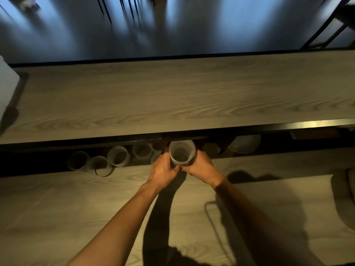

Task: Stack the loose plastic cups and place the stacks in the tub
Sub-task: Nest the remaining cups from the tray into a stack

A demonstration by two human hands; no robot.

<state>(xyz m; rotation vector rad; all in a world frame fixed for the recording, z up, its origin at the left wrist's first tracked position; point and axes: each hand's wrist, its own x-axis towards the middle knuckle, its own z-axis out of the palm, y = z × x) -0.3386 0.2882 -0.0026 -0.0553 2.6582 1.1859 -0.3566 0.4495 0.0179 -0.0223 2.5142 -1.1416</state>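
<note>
A translucent, frosted plastic cup [181, 152] is held between both hands at the middle of the scene, just in front of the dark edge of the upper shelf [172, 96]. Its open mouth is turned toward the viewer, and a faint ribbed texture is seen on its wall. Whether it is one cup or several nested together cannot be told. The left hand [164, 169] is curled around its left side and the right hand [199, 167] around its right side. To the left, a row of loose cups [118, 156] of the same cloudy plastic is seen on the wooden tabletop [76, 204], partly under the shelf. A white container [7, 87] is seen at the far left edge.
</note>
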